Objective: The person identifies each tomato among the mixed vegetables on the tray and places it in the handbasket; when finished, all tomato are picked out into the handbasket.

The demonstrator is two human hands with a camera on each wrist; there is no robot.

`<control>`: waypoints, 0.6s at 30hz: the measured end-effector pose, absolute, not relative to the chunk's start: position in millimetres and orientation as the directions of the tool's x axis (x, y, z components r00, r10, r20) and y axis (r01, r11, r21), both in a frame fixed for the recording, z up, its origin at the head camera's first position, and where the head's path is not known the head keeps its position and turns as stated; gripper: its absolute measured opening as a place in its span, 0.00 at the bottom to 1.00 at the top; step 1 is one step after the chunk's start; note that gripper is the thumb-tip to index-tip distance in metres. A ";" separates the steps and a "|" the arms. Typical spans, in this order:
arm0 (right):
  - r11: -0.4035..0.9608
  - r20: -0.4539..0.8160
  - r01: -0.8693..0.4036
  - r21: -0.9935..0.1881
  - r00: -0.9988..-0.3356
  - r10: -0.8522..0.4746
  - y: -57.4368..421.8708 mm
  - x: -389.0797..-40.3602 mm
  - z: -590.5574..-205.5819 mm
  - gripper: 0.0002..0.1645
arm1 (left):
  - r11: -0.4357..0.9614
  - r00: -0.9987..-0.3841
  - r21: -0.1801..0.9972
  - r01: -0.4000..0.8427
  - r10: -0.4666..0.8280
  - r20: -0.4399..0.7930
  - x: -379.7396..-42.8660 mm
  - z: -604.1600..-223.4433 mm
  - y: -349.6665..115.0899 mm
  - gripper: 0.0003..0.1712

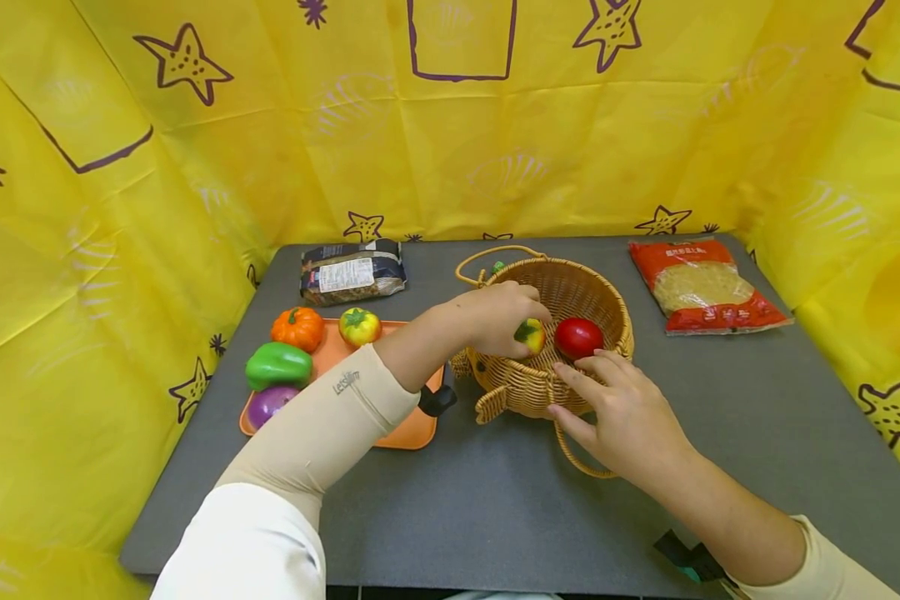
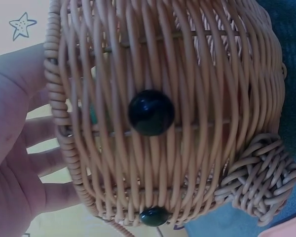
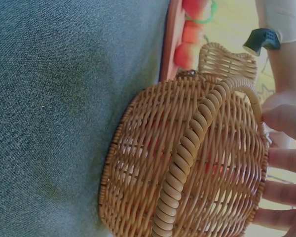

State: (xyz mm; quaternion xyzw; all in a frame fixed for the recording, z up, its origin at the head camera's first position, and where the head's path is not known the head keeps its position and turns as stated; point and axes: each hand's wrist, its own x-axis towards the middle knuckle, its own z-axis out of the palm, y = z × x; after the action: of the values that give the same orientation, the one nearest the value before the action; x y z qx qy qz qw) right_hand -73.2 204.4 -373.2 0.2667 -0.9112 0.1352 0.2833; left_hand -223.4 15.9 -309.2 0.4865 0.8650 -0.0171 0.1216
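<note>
The left hand (image 1: 501,318) curls round the yellow fruit (image 1: 535,337) inside the basket's (image 1: 522,393) left rim. Just right lies the red fruit (image 1: 579,338), nearer the right hand (image 1: 630,408), which holds the near rim.

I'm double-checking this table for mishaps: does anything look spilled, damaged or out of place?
No, nothing stands out. The wicker basket stands upright, the orange tray lies flat, and neither the dark bag nor the red bag shows a visible tear or spill.
</note>
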 end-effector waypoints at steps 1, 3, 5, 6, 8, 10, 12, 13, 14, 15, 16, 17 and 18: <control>0.821 0.588 -0.562 -0.096 -0.698 -0.409 204.4 -73.1 -373.2 0.32 | 0.528 -0.499 0.089 0.845 0.837 -0.227 -222.9 -308.2 15.0 0.29; 0.822 0.589 -0.561 -0.097 -0.698 -0.407 204.3 -72.8 -373.1 0.32 | 0.527 -0.500 0.092 0.845 0.839 -0.217 -221.7 -305.6 12.8 0.29; 0.822 0.592 -0.561 -0.096 -0.697 -0.406 204.3 -72.7 -373.1 0.32 | 0.522 -0.497 0.101 0.847 0.845 -0.198 -220.8 -303.0 10.1 0.29; 0.822 0.593 -0.561 -0.096 -0.696 -0.406 204.2 -72.6 -373.0 0.33 | 0.519 -0.496 0.104 0.848 0.848 -0.188 -220.2 -301.5 8.4 0.29; 0.822 0.594 -0.561 -0.096 -0.695 -0.405 204.2 -72.7 -373.1 0.33 | 0.519 -0.498 0.116 0.847 0.851 -0.171 -219.0 -298.2 4.5 0.29; 0.821 0.594 -0.562 -0.097 -0.695 -0.405 204.0 -72.9 -373.3 0.33 | 0.522 -0.503 0.123 0.844 0.850 -0.159 -217.9 -295.0 -0.2 0.29; 0.821 0.593 -0.563 -0.097 -0.695 -0.406 203.9 -73.3 -373.6 0.32 | 0.534 -0.516 0.126 0.836 0.843 -0.152 -216.5 -291.0 -6.0 0.30; 0.821 0.591 -0.562 -0.098 -0.697 -0.407 203.9 -73.4 -373.8 0.32 | 0.540 -0.522 0.131 0.831 0.840 -0.148 -215.7 -288.8 -9.1 0.30; 0.822 0.589 -0.562 -0.097 -0.698 -0.407 203.9 -73.4 -373.9 0.32 | 0.546 -0.529 0.131 0.828 0.837 -0.141 -215.1 -286.9 -12.8 0.30; 0.822 0.588 -0.561 -0.097 -0.699 -0.407 203.8 -73.3 -373.8 0.32 | 0.552 -0.536 0.130 0.824 0.833 -0.135 -214.6 -285.2 -16.8 0.30; 0.824 0.587 -0.559 -0.096 -0.700 -0.407 203.9 -73.3 -373.8 0.32 | 0.558 -0.544 0.134 0.819 0.829 -0.130 -213.9 -283.5 -21.2 0.30; 0.824 0.585 -0.558 -0.097 -0.702 -0.406 203.8 -73.2 -373.7 0.32 | 0.566 -0.552 0.141 0.812 0.824 -0.128 -213.2 -282.0 -25.9 0.30; 0.825 0.585 -0.556 -0.097 -0.703 -0.405 203.7 -73.1 -373.6 0.32 | 0.572 -0.559 0.144 0.807 0.820 -0.125 -212.7 -281.0 -30.9 0.30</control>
State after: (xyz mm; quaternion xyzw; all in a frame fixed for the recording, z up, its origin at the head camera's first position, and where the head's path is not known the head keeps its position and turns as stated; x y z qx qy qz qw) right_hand -73.1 203.7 -373.6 0.2632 -0.9129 0.1342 0.2815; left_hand -212.7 -30.9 -281.0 0.4612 0.8821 0.0351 0.0894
